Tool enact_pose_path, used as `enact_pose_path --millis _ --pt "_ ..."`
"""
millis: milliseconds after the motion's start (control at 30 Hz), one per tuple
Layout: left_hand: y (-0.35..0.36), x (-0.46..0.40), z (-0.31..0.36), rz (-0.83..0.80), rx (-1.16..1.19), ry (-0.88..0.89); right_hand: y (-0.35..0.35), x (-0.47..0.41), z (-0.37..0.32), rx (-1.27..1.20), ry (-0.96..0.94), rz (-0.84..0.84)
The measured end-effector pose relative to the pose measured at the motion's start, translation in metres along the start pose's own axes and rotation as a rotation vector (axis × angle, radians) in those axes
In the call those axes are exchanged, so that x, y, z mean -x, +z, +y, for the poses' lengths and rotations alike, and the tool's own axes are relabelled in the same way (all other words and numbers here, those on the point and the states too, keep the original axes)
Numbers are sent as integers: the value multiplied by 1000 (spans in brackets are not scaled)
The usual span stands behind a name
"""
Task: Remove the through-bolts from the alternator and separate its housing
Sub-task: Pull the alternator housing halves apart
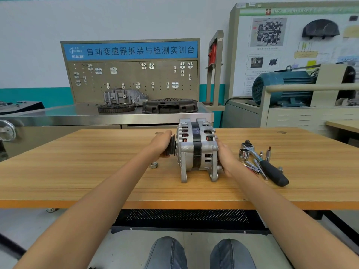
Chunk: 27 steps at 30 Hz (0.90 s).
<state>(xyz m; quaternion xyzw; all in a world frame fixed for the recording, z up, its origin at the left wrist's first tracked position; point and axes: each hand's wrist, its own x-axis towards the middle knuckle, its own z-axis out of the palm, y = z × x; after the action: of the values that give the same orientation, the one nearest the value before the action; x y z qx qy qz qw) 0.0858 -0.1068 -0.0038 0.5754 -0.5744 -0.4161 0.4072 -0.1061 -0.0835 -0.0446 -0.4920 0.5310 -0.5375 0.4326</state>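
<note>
A silver alternator (197, 150) with a black middle band stands on its mounting lugs on the wooden table (97, 171), pulley end to the left. My left hand (162, 143) grips the black pulley (172, 145) at its left end. My right hand (226, 158) is wrapped round the rear housing at its right end; the fingers are hidden behind the casing. A ratchet wrench (266, 164) with a black handle lies to the right of the alternator, with several loose sockets and bolts (252, 166) beside it. A loose nut (153, 165) lies on the table under my left wrist.
Behind the table stands a steel bench (58, 119) with a pegboard, a gear ring, a clutch cover (170, 105) and a gearbox casing. A blue electric motor (281, 88) sits on a cabinet at the right. My knees show under the table's front edge.
</note>
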Motion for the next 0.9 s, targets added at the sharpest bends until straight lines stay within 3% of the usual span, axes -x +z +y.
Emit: enact_pose_path --millis 133,233,300,433,633,700,800,900 --pt "-3 1 5 -55 -48 -9 -1 -1 0 5 -7 5" --pt "0 2 5 133 -122 293 0 -1 0 10 -4 11" --pt "1 3 3 159 -132 387 0 0 1 0 -4 13" --pt "-2 0 4 102 -167 353 1 1 0 -28 6 11" --pt "4 -6 4 154 -231 342 0 -1 0 -18 7 0" --pt "3 -7 -2 91 -199 249 0 -1 0 -21 8 2" --pt "0 0 -16 -75 50 26 -1 -1 -1 -26 3 -1" --pt "-2 1 -20 -95 -14 17 -1 0 0 -28 8 0"
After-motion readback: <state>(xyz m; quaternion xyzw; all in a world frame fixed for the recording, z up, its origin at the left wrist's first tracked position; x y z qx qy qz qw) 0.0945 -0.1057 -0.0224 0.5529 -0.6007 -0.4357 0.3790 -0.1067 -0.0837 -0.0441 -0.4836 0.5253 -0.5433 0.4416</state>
